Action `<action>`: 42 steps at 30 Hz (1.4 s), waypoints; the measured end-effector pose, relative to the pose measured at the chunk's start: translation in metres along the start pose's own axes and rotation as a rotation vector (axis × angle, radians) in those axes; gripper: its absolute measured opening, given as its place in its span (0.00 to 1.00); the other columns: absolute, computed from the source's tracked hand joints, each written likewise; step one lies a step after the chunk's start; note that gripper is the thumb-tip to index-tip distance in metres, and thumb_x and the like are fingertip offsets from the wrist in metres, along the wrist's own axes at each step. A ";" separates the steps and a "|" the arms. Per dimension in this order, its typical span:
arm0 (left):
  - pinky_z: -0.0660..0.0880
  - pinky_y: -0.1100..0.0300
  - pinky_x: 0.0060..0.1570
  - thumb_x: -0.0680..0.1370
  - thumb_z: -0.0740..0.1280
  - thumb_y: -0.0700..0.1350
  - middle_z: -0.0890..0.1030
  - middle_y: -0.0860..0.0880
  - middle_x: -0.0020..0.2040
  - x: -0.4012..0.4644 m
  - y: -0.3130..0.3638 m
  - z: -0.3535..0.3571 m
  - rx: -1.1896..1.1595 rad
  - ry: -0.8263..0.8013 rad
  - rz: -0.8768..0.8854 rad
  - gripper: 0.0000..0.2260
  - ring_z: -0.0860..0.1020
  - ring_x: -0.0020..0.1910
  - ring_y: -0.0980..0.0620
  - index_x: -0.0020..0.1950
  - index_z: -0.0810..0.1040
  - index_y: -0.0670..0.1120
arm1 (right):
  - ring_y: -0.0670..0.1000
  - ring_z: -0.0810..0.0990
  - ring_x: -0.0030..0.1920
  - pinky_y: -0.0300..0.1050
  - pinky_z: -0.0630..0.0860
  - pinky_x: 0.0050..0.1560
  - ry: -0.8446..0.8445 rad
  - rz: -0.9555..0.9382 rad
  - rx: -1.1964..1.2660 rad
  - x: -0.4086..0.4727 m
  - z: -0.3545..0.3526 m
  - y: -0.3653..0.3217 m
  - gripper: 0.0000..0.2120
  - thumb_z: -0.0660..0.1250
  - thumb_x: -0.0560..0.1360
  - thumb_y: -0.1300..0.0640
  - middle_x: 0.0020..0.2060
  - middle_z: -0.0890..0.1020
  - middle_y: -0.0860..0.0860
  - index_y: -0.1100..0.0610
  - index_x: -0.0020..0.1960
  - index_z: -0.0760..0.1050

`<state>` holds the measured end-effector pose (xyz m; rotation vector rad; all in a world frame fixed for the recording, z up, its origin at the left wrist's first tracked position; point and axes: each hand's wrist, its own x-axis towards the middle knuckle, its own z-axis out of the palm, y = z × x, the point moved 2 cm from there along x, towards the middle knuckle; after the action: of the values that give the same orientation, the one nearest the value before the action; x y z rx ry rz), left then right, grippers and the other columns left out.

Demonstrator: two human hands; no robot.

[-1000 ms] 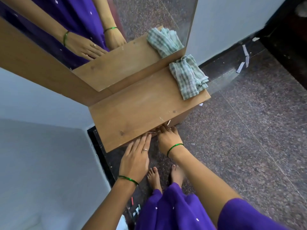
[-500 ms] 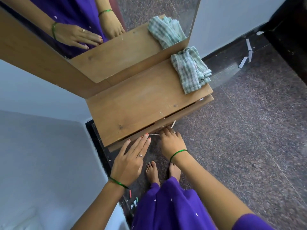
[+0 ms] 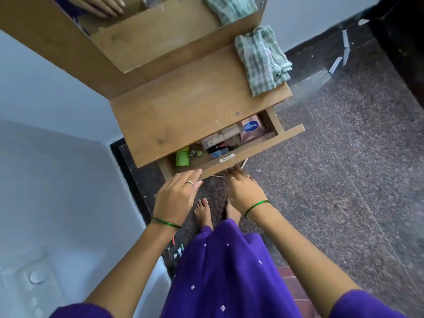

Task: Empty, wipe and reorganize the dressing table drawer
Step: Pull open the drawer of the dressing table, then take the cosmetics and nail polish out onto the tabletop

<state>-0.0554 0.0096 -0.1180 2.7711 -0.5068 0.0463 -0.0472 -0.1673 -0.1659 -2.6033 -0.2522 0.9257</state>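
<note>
While the drawer at frame centre is only part-open, nothing is emptied; right hand fingers are hooked under its front, left hand rests open, cloth unused on table.

The drawer sticks out part way below the tabletop, with both hands at its front edge. A cloth lies on the tabletop's right end, the mirror behind. In the drawer, a tube lies left and a jar right.
</note>
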 end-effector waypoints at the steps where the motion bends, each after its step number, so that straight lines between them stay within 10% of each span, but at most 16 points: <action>1: 0.78 0.57 0.47 0.78 0.63 0.46 0.83 0.47 0.50 -0.002 0.002 0.001 -0.014 -0.005 -0.002 0.14 0.81 0.47 0.50 0.58 0.80 0.41 | 0.54 0.61 0.74 0.52 0.63 0.69 0.007 -0.015 0.001 -0.007 -0.003 -0.001 0.23 0.57 0.78 0.57 0.71 0.67 0.55 0.57 0.72 0.63; 5: 0.75 0.60 0.52 0.78 0.62 0.46 0.82 0.48 0.52 -0.016 0.010 0.004 -0.107 -0.024 -0.057 0.14 0.80 0.49 0.50 0.58 0.79 0.42 | 0.60 0.80 0.49 0.52 0.78 0.49 0.286 -0.232 0.052 -0.046 -0.023 -0.012 0.13 0.60 0.73 0.60 0.48 0.81 0.56 0.60 0.55 0.78; 9: 0.73 0.62 0.51 0.77 0.61 0.47 0.82 0.48 0.51 -0.021 0.017 0.003 -0.223 -0.066 -0.146 0.15 0.79 0.49 0.50 0.58 0.80 0.42 | 0.57 0.77 0.57 0.52 0.73 0.58 0.529 -0.285 0.050 -0.069 -0.036 -0.008 0.16 0.63 0.71 0.61 0.56 0.79 0.55 0.59 0.59 0.76; 13: 0.77 0.54 0.43 0.76 0.64 0.47 0.82 0.49 0.46 -0.020 0.022 0.002 -0.316 -0.109 -0.286 0.12 0.80 0.45 0.48 0.53 0.82 0.44 | 0.54 0.73 0.66 0.55 0.64 0.66 0.470 -0.154 -0.131 -0.061 -0.044 0.003 0.21 0.58 0.72 0.54 0.64 0.76 0.54 0.56 0.64 0.73; 21: 0.78 0.51 0.41 0.74 0.70 0.45 0.83 0.49 0.44 -0.017 0.030 0.002 -0.375 -0.267 -0.358 0.04 0.80 0.45 0.48 0.45 0.83 0.45 | 0.57 0.80 0.50 0.55 0.62 0.64 0.360 -0.044 -0.195 -0.055 -0.054 0.009 0.09 0.62 0.75 0.57 0.46 0.84 0.53 0.56 0.47 0.82; 28: 0.73 0.60 0.43 0.73 0.71 0.49 0.83 0.51 0.45 -0.022 0.046 -0.002 -0.364 -0.558 -0.367 0.05 0.79 0.47 0.49 0.46 0.83 0.49 | 0.62 0.79 0.47 0.50 0.74 0.44 0.072 0.053 -0.139 -0.059 -0.061 0.016 0.09 0.65 0.72 0.57 0.42 0.82 0.60 0.60 0.46 0.81; 42: 0.73 0.57 0.47 0.73 0.70 0.52 0.84 0.51 0.45 -0.038 0.068 0.004 -0.329 -0.688 -0.349 0.06 0.80 0.47 0.49 0.45 0.83 0.51 | 0.62 0.79 0.45 0.47 0.71 0.41 -0.023 0.119 -0.065 -0.077 -0.046 0.030 0.03 0.67 0.70 0.58 0.40 0.82 0.58 0.57 0.40 0.79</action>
<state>-0.1143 -0.0389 -0.1044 2.4457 -0.1483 -0.9959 -0.0756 -0.2294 -0.1000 -2.6935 -0.1367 1.0039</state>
